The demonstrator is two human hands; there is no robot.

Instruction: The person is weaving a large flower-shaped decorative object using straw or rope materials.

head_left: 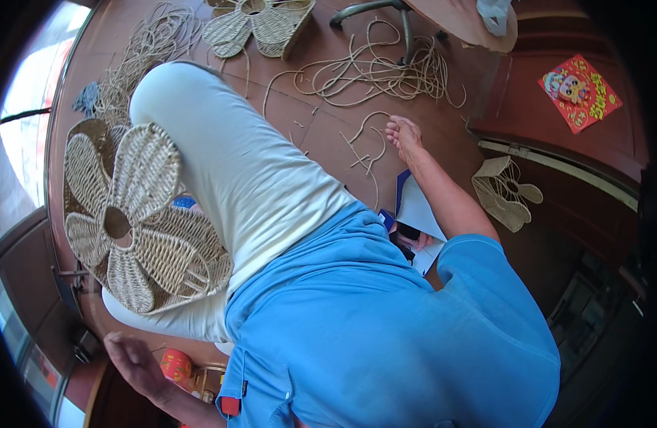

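Note:
A woven straw-coloured cord basket with a flower-shaped, openwork side lies across my thighs. Short loose ends of cord stick out near its lower right petal. My left hand is below the basket and apart from it, fingers loosely bent with nothing visible in them. Out to the upper right, my right hand is closed, its fingertips pinching the end of a thin cord. That cord curves down towards the floor, where short lengths lie about.
Tangled cord lies in a heap at upper left, with another coil near a chair's metal leg. Another flower basket stands at the top. A smaller woven piece sits at right by the red cabinet. A red container is below.

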